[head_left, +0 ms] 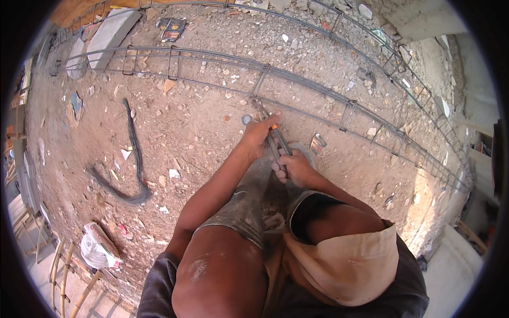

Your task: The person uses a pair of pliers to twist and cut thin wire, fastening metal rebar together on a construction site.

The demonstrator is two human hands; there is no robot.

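Note:
A pair of pincers point(283, 142) with dark handles and a bit of orange lies between my hands, pointing away from me. My left hand point(257, 137) is closed around it close to the jaws. Lower down, my right hand point(298, 168) grips the handle end. The jaws point(256, 103) reach the near bars of a long rebar cage point(302, 89) with wire stirrups, lying across the ground in front of me. Whether they bite on a tie wire there is too small to tell. A small round grey lid point(246, 120) sits on the dirt left of the jaws.
A bent bundle of dark tie wire point(137, 164) lies on the littered dirt to my left. Farther off is a second rebar cage point(366, 52). Concrete slabs point(112, 36) stand at the far left, and a white sack point(96, 248) rests at the near left. A wall point(480, 79) borders the right.

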